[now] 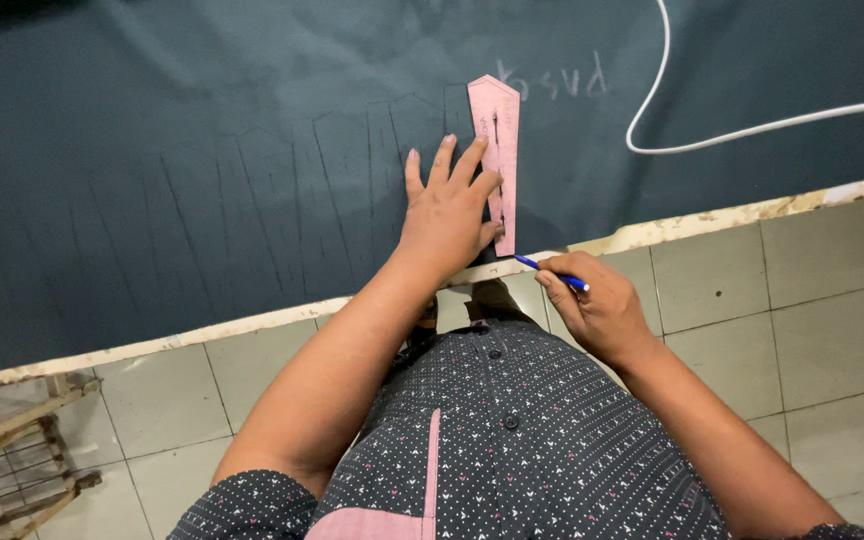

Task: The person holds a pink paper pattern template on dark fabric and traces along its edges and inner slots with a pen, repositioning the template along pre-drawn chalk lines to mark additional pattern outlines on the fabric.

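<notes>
On dark cloth (pixel 202 120): left hand (pixel 447 215) pins pink template (pixel 497 150); right hand (pixel 597 305) grips pen (pixel 552 273).

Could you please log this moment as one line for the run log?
left hand: presses pink template on dark fabric | right hand: holds blue pen

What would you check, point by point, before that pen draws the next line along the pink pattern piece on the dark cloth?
1. Pink template lies flat on the dark cloth: ok.
2. Left hand presses on the template, fingers spread: ok.
3. Right hand grips the blue pen: ok.
4. Pen tip at the template's lower edge: ok, it sits close to the bottom corner.
5. Template lined up with the outlines already traced to its left: cannot tell.
6. White cord away from the template: ok, it lies off to the right.
</notes>
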Motion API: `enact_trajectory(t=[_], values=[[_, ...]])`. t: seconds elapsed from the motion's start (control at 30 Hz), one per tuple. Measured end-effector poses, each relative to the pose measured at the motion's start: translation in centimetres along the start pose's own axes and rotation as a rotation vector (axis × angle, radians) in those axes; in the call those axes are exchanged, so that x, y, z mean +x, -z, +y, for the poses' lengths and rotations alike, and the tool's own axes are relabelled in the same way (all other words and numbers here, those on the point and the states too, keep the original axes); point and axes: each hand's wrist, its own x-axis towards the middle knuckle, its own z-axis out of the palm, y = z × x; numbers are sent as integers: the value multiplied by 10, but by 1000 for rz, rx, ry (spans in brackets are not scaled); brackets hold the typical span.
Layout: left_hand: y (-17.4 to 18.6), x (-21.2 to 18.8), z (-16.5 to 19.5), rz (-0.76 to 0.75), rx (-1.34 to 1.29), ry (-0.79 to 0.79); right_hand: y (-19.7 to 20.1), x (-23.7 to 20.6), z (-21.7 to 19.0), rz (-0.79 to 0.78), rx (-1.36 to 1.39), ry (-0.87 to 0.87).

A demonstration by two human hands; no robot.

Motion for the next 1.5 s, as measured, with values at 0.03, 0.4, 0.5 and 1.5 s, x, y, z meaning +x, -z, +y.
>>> enact_trajectory(t=[0.03, 0.4, 0.5, 1.5], values=[[0, 1, 0, 15, -2, -1, 0, 1, 0, -23, 10, -29], [-7, 5, -15, 128, 40, -35, -9, 27, -8, -30, -23, 106], [-8, 7, -17, 118, 38, -29, -15, 55, -6, 32, -46, 197], [-4, 6, -14, 73, -71, 76, -11, 113, 17, 159, -144, 135]])
